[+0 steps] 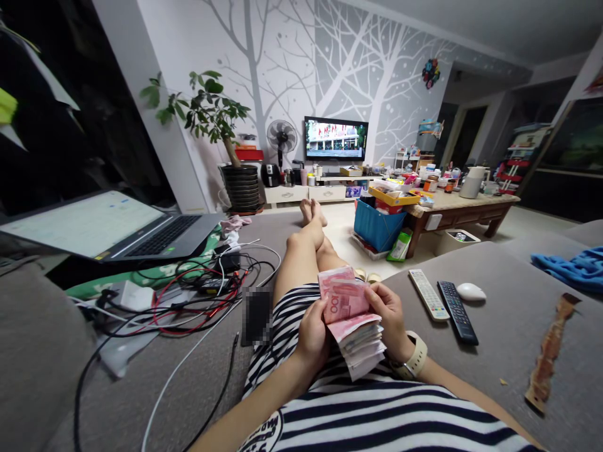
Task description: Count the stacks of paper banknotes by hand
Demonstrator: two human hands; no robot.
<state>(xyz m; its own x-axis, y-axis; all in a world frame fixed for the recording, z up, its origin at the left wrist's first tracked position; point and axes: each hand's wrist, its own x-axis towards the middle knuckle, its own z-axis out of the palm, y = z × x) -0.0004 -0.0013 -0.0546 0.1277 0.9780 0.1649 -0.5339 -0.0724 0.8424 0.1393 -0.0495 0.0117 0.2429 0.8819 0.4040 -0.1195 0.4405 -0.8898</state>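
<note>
A thick bundle of red banknotes (358,342) lies folded over in front of my lap, its many edges fanned toward me. Notes at the top of it stand up flat and show a printed 100. My left hand (313,329) is closed on the bundle's left side, with the thumb on the face of a note. At the upper right edge of the notes, my right hand (389,311) pinches them between thumb and fingers. A pale watch (415,356) is on my right wrist. The fingers behind the notes are hidden.
On the sofa to the right lie a white remote (428,295), a black remote (458,312), a white mouse (471,292) and a brown strip (549,361). To the left are tangled cables (207,285), a blurred-out dark phone-like slab (257,317) and an open laptop (160,237).
</note>
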